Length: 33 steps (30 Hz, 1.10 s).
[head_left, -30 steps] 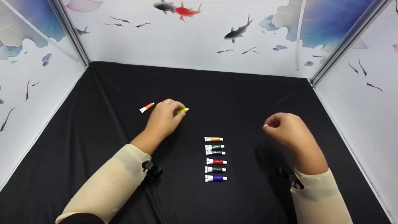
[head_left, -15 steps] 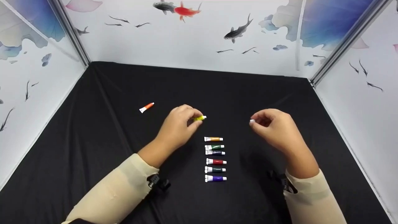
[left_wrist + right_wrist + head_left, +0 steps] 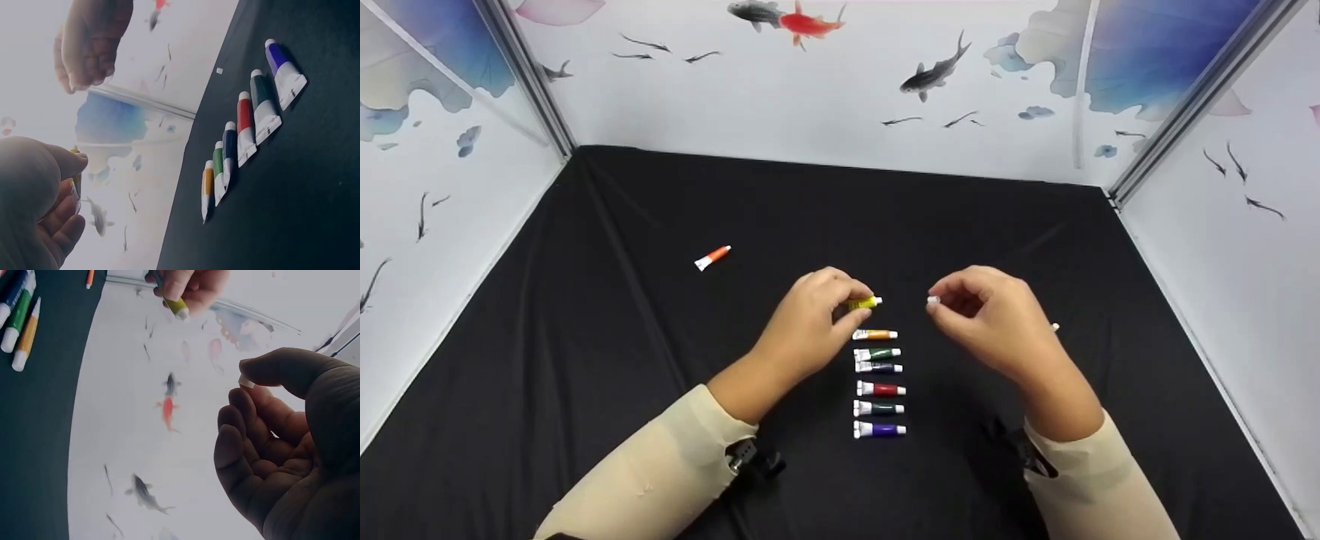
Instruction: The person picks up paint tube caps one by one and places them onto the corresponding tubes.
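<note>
In the head view my left hand [image 3: 814, 322] pinches a small yellow paint tube [image 3: 864, 303] above the cloth, its narrow white tip pointing right. Facing it, a short distance apart, my right hand [image 3: 997, 326] pinches a small white cap [image 3: 933, 300] between thumb and fingertip. The right wrist view shows that cap [image 3: 246, 381] closely, with the yellow tube [image 3: 179, 308] beyond it. Below the hands lies a column of paint tubes: ochre [image 3: 877, 335], green [image 3: 879, 353], dark blue [image 3: 880, 368], red [image 3: 883, 389], dark green [image 3: 880, 409] and purple [image 3: 881, 430].
An orange paint tube [image 3: 713, 258] lies apart at the back left of the black cloth [image 3: 607, 375]. A small white piece, cap-like [image 3: 219, 71], rests on the cloth at the right. White printed panels [image 3: 825, 97] enclose the back and both sides.
My left hand has carried the yellow tube right and nearer. My right hand has moved left with the white cap, narrowing the gap. The small white piece beside the right wrist has come into view.
</note>
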Tool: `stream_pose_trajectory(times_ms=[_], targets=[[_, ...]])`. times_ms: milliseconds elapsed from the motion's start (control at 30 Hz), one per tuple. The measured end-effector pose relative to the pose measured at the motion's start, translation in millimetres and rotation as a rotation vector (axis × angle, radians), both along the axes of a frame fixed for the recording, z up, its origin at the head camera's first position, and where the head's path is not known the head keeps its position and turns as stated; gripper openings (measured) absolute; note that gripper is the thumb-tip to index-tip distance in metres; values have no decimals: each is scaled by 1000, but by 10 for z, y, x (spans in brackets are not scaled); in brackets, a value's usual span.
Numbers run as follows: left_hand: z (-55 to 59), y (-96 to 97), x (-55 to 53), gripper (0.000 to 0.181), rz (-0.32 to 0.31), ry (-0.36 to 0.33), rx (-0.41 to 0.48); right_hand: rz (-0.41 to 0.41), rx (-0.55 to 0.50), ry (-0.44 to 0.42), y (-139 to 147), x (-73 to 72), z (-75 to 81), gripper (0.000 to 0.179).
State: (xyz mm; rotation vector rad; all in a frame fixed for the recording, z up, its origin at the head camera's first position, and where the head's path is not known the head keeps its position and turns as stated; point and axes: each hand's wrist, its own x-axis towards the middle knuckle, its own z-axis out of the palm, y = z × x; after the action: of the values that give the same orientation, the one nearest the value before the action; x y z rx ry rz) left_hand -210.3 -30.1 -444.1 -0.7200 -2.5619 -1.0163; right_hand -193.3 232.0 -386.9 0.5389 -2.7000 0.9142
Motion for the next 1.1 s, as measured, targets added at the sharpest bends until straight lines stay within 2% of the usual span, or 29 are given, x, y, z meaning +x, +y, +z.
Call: stream_pose_trajectory(times_ms=[333,767,1100], targets=[[-25,64,69,16,-33,22,12,57,-15,3,-84,-20,-108,4],[-12,118,142,17,-78,46,39,171,-87,16,-127,-28,-163,13],[-16,133,175,17,-93,49,46,192,-88,-20,-149,-18,-170,14]])
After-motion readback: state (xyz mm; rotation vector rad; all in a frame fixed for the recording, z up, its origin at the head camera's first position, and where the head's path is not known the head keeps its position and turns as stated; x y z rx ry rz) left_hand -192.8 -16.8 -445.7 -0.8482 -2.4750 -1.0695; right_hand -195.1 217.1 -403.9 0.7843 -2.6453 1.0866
